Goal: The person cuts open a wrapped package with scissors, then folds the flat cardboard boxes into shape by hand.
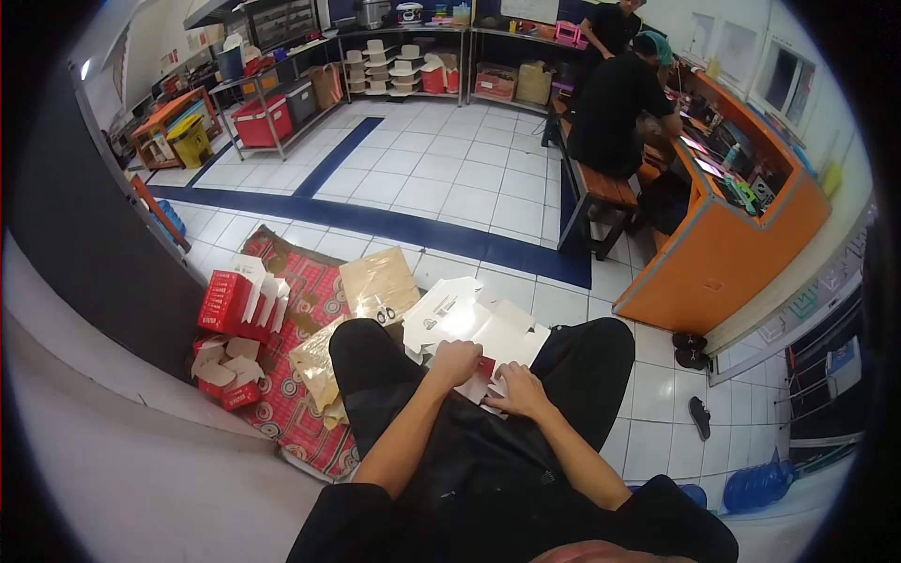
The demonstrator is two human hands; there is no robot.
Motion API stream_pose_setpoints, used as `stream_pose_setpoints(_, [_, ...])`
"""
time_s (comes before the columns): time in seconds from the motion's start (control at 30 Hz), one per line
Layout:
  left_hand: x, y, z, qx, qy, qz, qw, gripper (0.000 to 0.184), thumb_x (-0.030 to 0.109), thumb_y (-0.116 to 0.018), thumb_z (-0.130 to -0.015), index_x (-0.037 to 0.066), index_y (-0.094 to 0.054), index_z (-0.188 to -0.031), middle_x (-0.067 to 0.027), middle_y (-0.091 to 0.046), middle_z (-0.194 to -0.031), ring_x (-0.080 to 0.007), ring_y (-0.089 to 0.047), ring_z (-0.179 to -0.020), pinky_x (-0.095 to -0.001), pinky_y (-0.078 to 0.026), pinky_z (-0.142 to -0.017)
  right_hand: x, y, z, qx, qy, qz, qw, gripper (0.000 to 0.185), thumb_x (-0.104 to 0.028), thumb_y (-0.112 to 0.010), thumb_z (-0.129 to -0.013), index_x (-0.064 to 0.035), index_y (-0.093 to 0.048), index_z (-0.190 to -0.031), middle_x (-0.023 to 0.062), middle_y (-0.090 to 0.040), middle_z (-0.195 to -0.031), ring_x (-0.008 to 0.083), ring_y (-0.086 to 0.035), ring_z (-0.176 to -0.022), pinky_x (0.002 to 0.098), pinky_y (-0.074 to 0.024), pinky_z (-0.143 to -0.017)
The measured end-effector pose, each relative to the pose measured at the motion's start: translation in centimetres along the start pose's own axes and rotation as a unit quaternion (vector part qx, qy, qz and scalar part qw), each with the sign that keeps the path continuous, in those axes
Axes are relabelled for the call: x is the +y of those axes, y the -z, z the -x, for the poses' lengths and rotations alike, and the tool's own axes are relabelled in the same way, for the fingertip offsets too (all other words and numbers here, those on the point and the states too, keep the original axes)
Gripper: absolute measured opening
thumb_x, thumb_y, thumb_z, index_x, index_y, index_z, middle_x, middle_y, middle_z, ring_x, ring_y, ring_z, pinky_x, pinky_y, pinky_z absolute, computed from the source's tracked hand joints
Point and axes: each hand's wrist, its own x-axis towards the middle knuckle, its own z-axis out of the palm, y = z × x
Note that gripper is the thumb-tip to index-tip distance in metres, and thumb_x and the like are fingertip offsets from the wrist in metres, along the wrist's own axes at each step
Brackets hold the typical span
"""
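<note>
An unfolded white cardboard sheet (pixel 474 319) with small dark print lies across my lap, between my knees. My left hand (pixel 455 363) has its fingers curled at the sheet's near edge, beside a small red part; what its fingertips grip is hidden. To its right, my right hand (pixel 519 389) rests on the near flaps with its fingers bent around the card. Left of my legs, red boxes with open white flaps (pixel 225 300) stand on a red patterned mat (pixel 314 281). Brown packs in clear plastic (pixel 379 281) lie close to my left knee.
An orange counter (pixel 723 244) and a bench (pixel 605 188) with a seated person (pixel 615 113) are at the right; another person (pixel 612 30) stands behind. Shelves with stacked boxes (pixel 404 70) line the back. Shoes (pixel 699 418) and a blue water bottle (pixel 755 486) lie at the right.
</note>
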Motion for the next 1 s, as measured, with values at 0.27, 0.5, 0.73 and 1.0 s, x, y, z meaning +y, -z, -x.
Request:
stream_pose_setpoints(0.27, [-0.9, 2.2, 0.6, 0.139, -0.035, 0.177, 0.974, 0.016, 0.014, -0.061, -0.101, 0.005, -0.073, -0.107, -0.0177, -0.075, -0.106, -0.0400, -0.071, -0.104, -0.0517, -0.056, -0.091, -0.7, 2.2, -0.9, 0.228, -0.084, -0.328, 0.913, 0.012, -0.012, -0.070, -0.104, -0.0020, -0.074, -0.110, 0.0067, -0.075, -0.095, 0.0067, -0.062, -0.087, 0.0277, -0.0500, -0.078])
stream_pose_setpoints(0.5, [-0.5, 3.8, -0.2, 0.147, -0.085, 0.205, 0.964, 0.017, 0.011, -0.064, -0.099, 0.004, -0.078, -0.107, -0.0174, -0.075, -0.104, -0.0393, -0.069, -0.103, -0.0486, -0.055, -0.092, -0.5, 4.1, -0.6, 0.236, 0.157, -0.160, 0.945, 0.013, -0.005, -0.069, -0.100, -0.0012, -0.074, -0.111, 0.0114, -0.063, -0.107, 0.0201, -0.065, -0.088, 0.0305, -0.0517, -0.079])
stream_pose_setpoints(0.73, [2.2, 6.0, 1.3, 0.116, -0.120, 0.225, 0.960, 0.022, 0.013, -0.064, -0.100, 0.007, -0.081, -0.113, -0.0158, -0.076, -0.099, -0.0383, -0.070, -0.099, -0.0477, -0.055, -0.091, -1.4, 5.1, 1.3, 0.208, 0.080, -0.169, 0.960, 0.019, 0.004, -0.073, -0.092, -0.0005, -0.075, -0.110, 0.0137, -0.059, -0.110, 0.0285, -0.066, -0.097, 0.0368, -0.0552, -0.086])
stream_pose_setpoints(1.0, [2.0, 5.0, 0.8, 0.110, -0.110, 0.189, 0.970, 0.025, 0.014, -0.061, -0.100, 0.010, -0.079, -0.117, -0.0151, -0.073, -0.096, -0.0375, -0.069, -0.098, -0.0491, -0.055, -0.088, -2.3, 4.6, 1.2, 0.340, 0.023, -0.210, 0.916, 0.011, -0.001, -0.078, -0.094, 0.0012, -0.072, -0.104, 0.0130, -0.061, -0.110, 0.0255, -0.069, -0.086, 0.0350, -0.0576, -0.077])
